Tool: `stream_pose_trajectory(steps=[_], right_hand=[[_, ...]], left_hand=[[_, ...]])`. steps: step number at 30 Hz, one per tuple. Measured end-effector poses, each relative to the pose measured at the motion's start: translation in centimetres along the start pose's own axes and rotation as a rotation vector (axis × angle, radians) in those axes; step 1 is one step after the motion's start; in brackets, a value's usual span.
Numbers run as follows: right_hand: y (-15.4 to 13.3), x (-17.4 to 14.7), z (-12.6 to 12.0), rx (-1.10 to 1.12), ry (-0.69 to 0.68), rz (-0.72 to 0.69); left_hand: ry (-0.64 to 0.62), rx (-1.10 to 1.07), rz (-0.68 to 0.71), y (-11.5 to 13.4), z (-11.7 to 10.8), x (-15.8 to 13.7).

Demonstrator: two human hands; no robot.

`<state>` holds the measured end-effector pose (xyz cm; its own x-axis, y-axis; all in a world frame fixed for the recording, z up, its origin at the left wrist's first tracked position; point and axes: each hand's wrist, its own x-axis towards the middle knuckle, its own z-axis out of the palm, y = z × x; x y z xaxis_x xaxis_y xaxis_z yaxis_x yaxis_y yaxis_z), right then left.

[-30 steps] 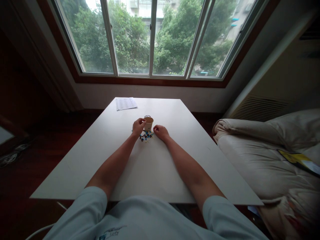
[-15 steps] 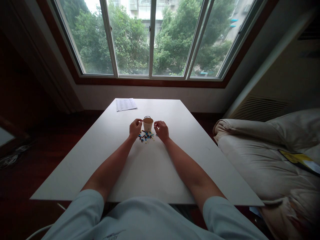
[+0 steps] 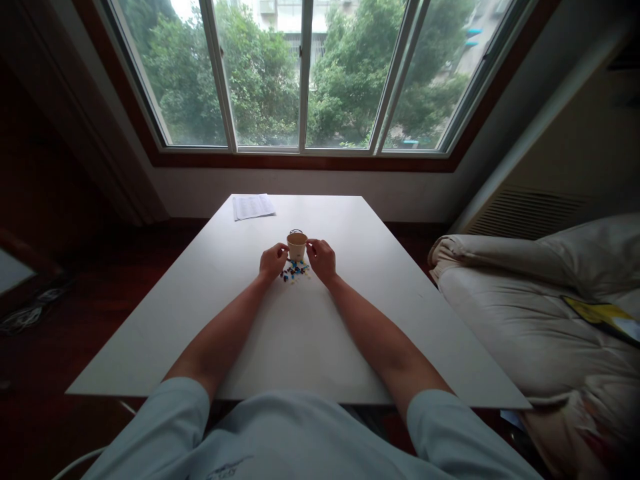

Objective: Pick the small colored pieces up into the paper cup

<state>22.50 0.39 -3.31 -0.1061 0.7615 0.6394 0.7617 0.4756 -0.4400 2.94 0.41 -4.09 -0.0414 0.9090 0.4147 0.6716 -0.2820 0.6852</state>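
Observation:
A small tan paper cup (image 3: 297,249) stands upright on the white table (image 3: 310,333). In front of it lies a loose pile of small beads (image 3: 297,269) in blue, dark, brown and pale colours. My left hand (image 3: 273,261) is at the cup's left side, thumb and forefinger pinched together by its lower wall. On the other side my right hand (image 3: 323,259) has its fingertips closed beside the right rim. Whatever either pinch holds is too small to make out. A thin dark looped item (image 3: 296,232) shows partly behind the cup.
Printed papers (image 3: 254,207) lie at the table's far left corner. A beige padded sofa (image 3: 505,313) stands along the right side. Beyond the table is a wide window (image 3: 300,80). A white cable (image 3: 80,460) runs at the lower left.
My left fingertips have moved down from the cup's rim toward its lower side. My right fingertips have come slightly up and left, to the rim. The view has shifted a little.

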Motion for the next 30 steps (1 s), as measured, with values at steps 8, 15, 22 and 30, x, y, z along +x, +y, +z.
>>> stream_pose_trajectory(steps=[8, 15, 22, 30], right_hand=[[-1.0, 0.9, 0.8, 0.091, 0.035, 0.146], [-2.0, 1.4, 0.9, 0.291, 0.114, 0.245], [-1.6, 1.7, 1.8, 0.374, 0.126, 0.214], [-0.5, 1.8, 0.8, 0.341, 0.176, 0.196]], left_hand=[[-0.010, 0.038, -0.037, -0.9, 0.2, 0.2], [-0.025, 0.079, -0.052, -0.9, -0.1, 0.1], [-0.059, 0.126, -0.046, -0.6, -0.2, -0.1], [-0.143, 0.224, 0.000, -0.5, -0.3, -0.1]])
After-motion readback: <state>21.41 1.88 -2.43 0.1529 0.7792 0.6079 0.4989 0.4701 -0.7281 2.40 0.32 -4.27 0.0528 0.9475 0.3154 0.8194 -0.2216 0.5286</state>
